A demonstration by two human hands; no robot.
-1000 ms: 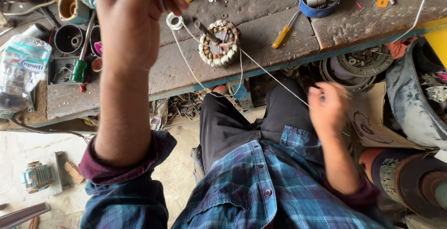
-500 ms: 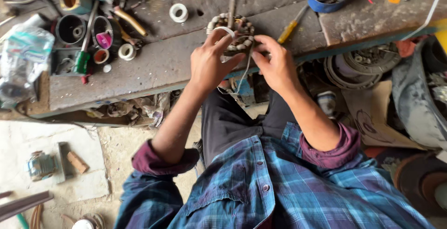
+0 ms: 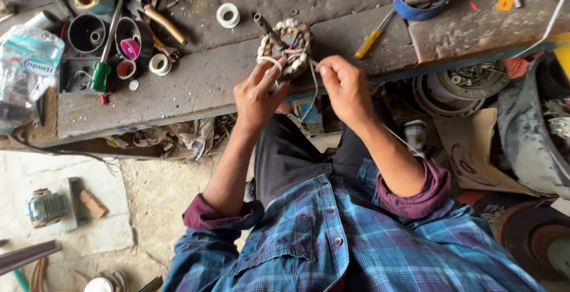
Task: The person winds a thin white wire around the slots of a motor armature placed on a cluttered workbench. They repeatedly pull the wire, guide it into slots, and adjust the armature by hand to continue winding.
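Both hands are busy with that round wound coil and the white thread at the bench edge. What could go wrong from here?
The round coil sits right at the edge of the workbench; a hard tug on the white thread might drag it off. The left hand has thread looped over a finger, and the right hand pinches it, so pulling tight could bite into skin. The yellow-handled screwdriver lies close by and could be knocked by the right hand.
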